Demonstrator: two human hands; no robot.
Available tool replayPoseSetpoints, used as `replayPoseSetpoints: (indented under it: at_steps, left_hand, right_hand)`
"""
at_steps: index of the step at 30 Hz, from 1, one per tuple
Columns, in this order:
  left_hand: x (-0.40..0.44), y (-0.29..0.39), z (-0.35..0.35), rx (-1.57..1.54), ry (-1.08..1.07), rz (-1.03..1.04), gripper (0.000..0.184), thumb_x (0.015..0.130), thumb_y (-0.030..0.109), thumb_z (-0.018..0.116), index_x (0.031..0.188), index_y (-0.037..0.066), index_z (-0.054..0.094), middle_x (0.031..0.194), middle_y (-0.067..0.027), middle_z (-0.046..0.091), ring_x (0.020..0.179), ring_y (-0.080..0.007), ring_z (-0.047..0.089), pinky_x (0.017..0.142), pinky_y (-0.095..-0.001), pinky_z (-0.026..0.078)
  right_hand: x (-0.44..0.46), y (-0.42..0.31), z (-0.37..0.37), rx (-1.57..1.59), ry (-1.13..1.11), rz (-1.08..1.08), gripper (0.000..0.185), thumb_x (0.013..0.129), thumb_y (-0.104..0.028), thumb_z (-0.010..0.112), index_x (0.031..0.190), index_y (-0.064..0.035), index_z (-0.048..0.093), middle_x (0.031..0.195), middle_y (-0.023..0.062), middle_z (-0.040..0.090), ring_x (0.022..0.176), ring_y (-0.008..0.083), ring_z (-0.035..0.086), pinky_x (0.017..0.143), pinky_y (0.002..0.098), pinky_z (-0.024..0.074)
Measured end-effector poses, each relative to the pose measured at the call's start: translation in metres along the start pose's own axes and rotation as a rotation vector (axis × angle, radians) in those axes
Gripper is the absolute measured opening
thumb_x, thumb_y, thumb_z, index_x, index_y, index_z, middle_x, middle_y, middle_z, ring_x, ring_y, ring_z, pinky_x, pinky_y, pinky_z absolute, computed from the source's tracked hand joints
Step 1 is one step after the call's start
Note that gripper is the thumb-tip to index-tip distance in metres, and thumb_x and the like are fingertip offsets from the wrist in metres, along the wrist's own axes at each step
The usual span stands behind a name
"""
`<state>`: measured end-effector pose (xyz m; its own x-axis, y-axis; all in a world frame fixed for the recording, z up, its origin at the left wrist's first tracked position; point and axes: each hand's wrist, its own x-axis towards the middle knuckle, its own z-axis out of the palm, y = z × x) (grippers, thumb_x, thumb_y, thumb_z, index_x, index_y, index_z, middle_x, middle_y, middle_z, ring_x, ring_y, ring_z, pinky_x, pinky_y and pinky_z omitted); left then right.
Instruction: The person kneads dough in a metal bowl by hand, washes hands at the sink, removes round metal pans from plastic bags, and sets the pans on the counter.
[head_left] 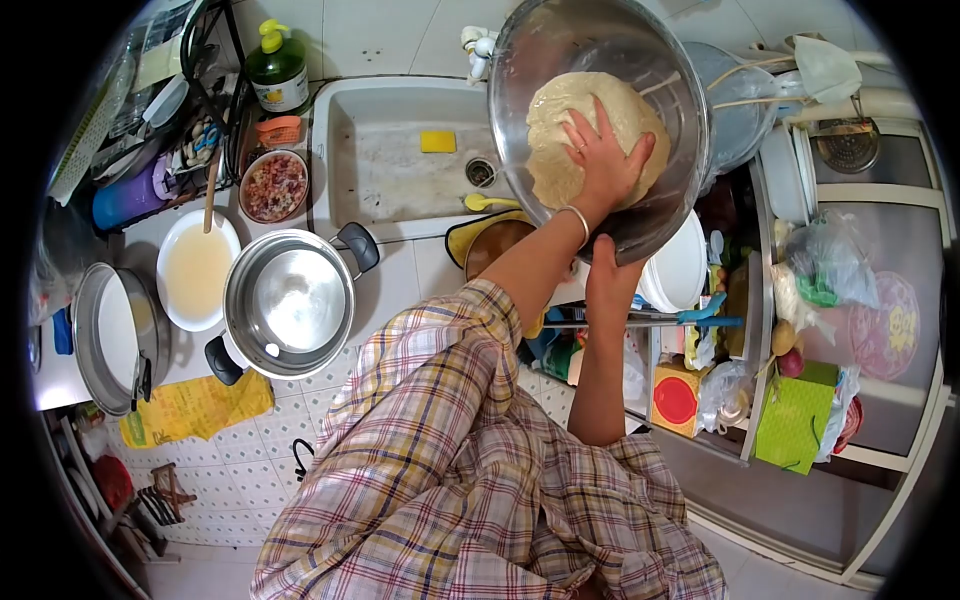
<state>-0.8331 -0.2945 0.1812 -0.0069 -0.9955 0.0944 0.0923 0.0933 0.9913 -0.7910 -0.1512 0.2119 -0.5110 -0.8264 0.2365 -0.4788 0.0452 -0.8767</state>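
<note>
- Resting on dough (548,135) inside bowl (514,85): left hand (604,160), fingers splayed.
- Right hand (612,265): grasping bowl's near edge, fingers mostly hidden.
- Bowl: top cut off.
- Brown vessel (492,242): partly behind left forearm.

Kitchen, white sink (380,185) with yellow sponge (437,141), steel pot (300,305), dough (548,135) in metal bowl (600,40), tiled wall (375,40)

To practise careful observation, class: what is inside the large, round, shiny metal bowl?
Inside the bowl lies a pale, rounded mass of dough, with the left hand spread on it. The dough's surface under that hand and the bowl beneath the dough are covered.
</note>
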Motion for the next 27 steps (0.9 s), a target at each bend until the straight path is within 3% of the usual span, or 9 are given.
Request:
replayPoseSetpoints:
  at_steps: [17,27]
  left_hand:
    - [-0.003,0.008,-0.002,-0.058,-0.06,-0.033,0.103,0.073,0.066,0.05,0.14,0.003,0.004,0.138,-0.0357,-0.005,0.128,-0.0513,-0.01,0.098,-0.0625,-0.002]
    - [0.0,0.012,-0.002,-0.08,-0.08,-0.047,0.105,0.073,0.068,0.049,0.14,0.002,0.003,0.139,-0.0356,-0.006,0.128,-0.0507,-0.012,0.098,-0.062,-0.003]
  right_hand:
    - [-0.001,-0.013,0.001,-0.032,0.025,-0.067,0.081,0.076,0.002,0.043,0.14,-0.0052,-0.007,0.14,0.0225,0.018,0.127,0.0305,0.028,0.103,0.0316,0.0226]
    - [-0.002,-0.028,0.005,-0.068,0.044,-0.036,0.08,0.078,0.001,0.043,0.14,-0.0086,-0.007,0.14,0.0215,0.021,0.122,0.0292,0.035,0.097,0.0295,0.0319]
